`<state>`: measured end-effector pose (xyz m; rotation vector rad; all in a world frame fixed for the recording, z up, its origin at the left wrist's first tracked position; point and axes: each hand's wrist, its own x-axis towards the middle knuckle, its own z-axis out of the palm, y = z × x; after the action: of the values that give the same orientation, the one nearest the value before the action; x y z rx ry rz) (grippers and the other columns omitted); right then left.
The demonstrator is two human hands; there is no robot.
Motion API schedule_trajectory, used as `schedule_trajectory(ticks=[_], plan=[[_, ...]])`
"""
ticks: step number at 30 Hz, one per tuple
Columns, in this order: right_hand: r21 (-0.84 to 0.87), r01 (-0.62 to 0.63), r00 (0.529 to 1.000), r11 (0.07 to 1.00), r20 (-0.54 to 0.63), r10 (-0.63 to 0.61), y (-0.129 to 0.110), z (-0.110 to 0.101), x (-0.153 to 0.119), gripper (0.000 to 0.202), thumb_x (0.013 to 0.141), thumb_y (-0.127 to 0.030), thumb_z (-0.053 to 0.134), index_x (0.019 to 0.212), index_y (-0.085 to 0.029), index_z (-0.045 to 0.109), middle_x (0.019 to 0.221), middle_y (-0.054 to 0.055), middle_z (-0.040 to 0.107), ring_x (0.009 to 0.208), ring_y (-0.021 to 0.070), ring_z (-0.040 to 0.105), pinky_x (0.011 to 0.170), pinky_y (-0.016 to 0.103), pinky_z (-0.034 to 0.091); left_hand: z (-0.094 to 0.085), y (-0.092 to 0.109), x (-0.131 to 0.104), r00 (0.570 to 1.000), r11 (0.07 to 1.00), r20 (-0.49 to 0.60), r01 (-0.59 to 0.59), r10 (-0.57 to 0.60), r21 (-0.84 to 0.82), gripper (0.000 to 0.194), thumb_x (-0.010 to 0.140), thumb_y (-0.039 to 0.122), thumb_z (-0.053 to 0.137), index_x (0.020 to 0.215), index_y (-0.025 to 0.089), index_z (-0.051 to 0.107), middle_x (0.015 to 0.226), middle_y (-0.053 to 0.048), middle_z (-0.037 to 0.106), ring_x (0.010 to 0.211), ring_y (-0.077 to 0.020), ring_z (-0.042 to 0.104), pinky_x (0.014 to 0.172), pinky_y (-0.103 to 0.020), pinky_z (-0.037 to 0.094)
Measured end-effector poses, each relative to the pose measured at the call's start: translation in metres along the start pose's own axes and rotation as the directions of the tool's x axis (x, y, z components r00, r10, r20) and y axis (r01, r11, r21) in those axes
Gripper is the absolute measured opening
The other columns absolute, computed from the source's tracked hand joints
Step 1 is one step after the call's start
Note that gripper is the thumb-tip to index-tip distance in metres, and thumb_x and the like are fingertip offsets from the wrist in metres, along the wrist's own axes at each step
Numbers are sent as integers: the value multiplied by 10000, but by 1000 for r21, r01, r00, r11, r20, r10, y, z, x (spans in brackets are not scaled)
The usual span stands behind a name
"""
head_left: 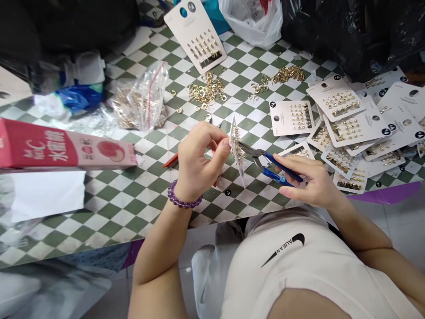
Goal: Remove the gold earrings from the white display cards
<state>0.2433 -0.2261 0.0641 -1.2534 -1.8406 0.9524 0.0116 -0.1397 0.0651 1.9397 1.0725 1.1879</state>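
Observation:
My left hand, with a purple bead bracelet at the wrist, pinches an earring card that stands nearly edge-on, gold studs along it. My right hand is wrapped round the blue handles of a pair of pliers. The plier tips reach the studs on the card's right side. Beyond the hands lie a heap of gold rings and a pile of small gold pieces. A red-handled tool is partly hidden behind my left hand.
Many earring cards overlap at the right. A larger card lies at the back, near a white plastic bag. On the left are a pink box and clear bags of metal pieces. Black bags line the back.

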Motion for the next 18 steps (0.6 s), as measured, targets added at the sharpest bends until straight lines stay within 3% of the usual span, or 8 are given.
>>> schedule_trajectory(ticks=[9, 13, 18], plan=[[26, 37, 999, 999, 34, -38, 0, 0, 3, 536, 786, -293, 688, 1293, -173, 562, 880, 35, 619, 580, 64, 424, 525, 216, 430, -1, -5, -3, 1000, 999, 7, -18, 18, -48, 183, 878, 367, 577, 745, 245, 602, 714, 8, 566, 626, -121, 486, 567, -281, 398], [35, 31, 997, 999, 67, -33, 1, -3, 5, 550, 790, -300, 684, 1310, -185, 547, 895, 32, 615, 541, 49, 396, 492, 205, 410, -1, -8, -4, 1000, 998, 1, 21, -21, -64, 200, 861, 408, 594, 740, 250, 615, 716, 4, 572, 637, -130, 500, 570, -286, 411], [-42, 22, 997, 999, 80, -19, -2, -9, 7, 541, 798, -324, 674, 1300, -158, 561, 914, 59, 638, 653, 102, 530, 558, 229, 466, 0, -10, -3, 1000, 997, -4, 15, -15, -81, 214, 866, 413, 590, 744, 238, 611, 715, 0, 573, 642, -125, 511, 545, -264, 411]])
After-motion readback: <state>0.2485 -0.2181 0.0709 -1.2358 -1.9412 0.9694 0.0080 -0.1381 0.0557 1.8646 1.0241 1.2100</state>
